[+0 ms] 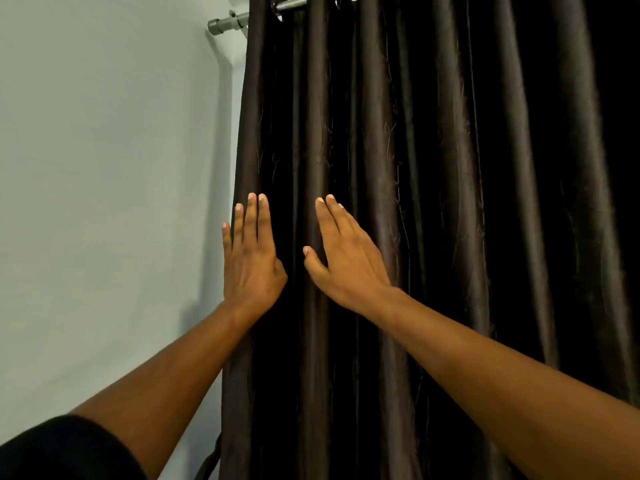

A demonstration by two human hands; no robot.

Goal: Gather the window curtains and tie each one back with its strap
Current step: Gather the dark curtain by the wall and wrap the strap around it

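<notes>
The dark curtain [433,202] hangs from the rod [235,22] beside the wall [104,168], its long folds running straight up and down. The left hand [251,261] lies flat at its outer edge, fingers straight, pointing up. The right hand [346,258] rests on a fold just beside, fingers released. A dark strap [209,459] hangs low by the edge.

We stood in a domestic room, probably a bedroom or living room. A dark, floor-length curtain [433,202] hung in deep folds from a grey metal rod [291,4], threaded through eyelets. The rod ended in a plain cylindrical cap [221,25] projecting over a smooth, pale painted wall [104,168]. Which room of the home it was, we could not tell.
</notes>
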